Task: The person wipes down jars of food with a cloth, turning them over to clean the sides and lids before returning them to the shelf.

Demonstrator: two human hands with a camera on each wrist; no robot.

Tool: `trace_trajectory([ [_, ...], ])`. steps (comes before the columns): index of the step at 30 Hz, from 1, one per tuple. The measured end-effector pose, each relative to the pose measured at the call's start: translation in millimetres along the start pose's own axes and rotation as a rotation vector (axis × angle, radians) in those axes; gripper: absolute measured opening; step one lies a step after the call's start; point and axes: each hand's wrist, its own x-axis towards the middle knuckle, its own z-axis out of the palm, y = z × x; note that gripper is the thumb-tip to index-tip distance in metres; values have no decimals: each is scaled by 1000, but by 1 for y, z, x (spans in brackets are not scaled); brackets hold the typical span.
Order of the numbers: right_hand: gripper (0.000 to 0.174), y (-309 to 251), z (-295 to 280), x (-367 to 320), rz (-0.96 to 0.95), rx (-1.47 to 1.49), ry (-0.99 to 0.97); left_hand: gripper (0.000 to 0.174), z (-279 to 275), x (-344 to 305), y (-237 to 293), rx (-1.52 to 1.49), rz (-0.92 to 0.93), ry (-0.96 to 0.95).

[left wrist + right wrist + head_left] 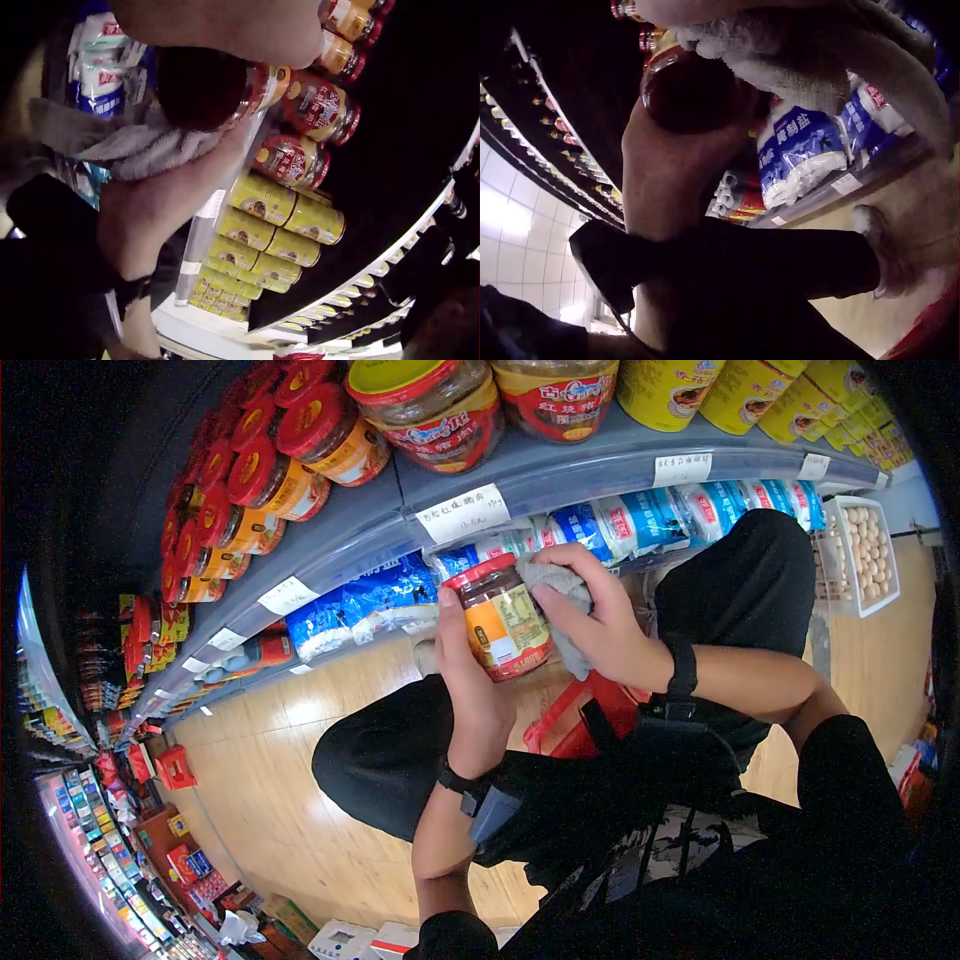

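A glass jar (pixel 497 622) with a red lid and a yellow-orange label is held tilted above the person's lap. The left hand (pixel 474 695) grips it from the left, thumb along its side near the lid. On the other side the right hand (pixel 612 630) holds a grey cloth (pixel 568 605) against the jar, thumb and fingers bent over the fabric. Both wrist views show the jar's dark underside, with the cloth (pixel 169 146) beside it in the left wrist view. The fingers behind the jar are hidden in the head view.
A shelf with price tags (pixel 463 515) curves in front, carrying red-lidded jars (pixel 262 470) and yellow cans (pixel 668 390). Blue-and-white bags (pixel 365 605) fill the level below. A white crate (pixel 858 555) of eggs stands at right. Something red (pixel 590 710) lies between the person's legs.
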Motion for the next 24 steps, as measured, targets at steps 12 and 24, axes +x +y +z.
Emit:
trace_trajectory([
  [12, 38, -6, -15, -4, -595, -457, -252, 37, -5, 2, 6, -1, -18, -33],
  [24, 36, 0, -14, 1, -263, -252, -79, 42, 0, 0, -3, 54, -91, -101],
])
